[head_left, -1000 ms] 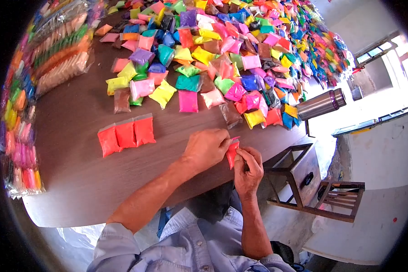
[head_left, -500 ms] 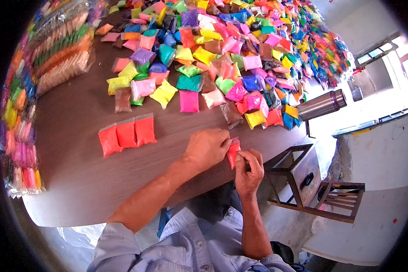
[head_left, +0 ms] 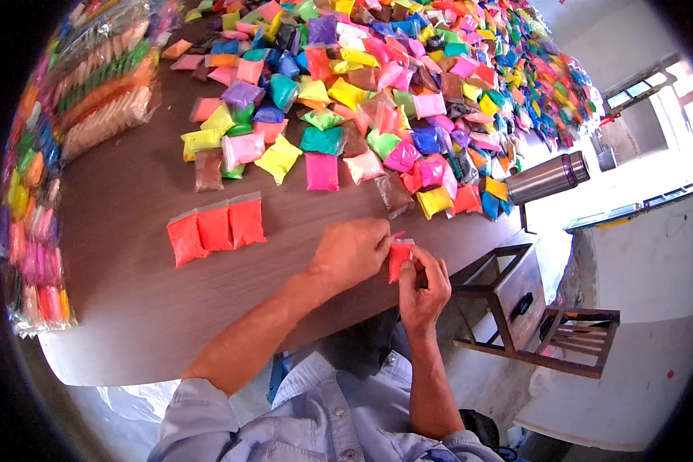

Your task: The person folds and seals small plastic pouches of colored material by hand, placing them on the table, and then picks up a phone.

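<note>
A small clear packet filled with red material (head_left: 399, 260) is pinched between the thumb and fingers of my right hand (head_left: 423, 289), near the table's front edge. Close beside it my left hand (head_left: 354, 250) is curled closed, knuckles up. A thin pink edge (head_left: 398, 234) sticks out by its fingertips; what those fingers hold is hidden. To the left on the table, three red packets (head_left: 214, 227) lie side by side in a row, their clear top edges pointing away from me.
A large heap of multicoloured packets (head_left: 323, 142) covers the back of the brown table (head_left: 115, 308). Bundled packets in clear bags (head_left: 108, 108) line the left side. A steel flask (head_left: 547, 179) lies at the right edge, with a wooden chair (head_left: 516, 300) beyond it.
The red packet in my right hand has turned to show its broader face. My right fingers have shifted up slightly over its edge. My left hand is nearly still.
</note>
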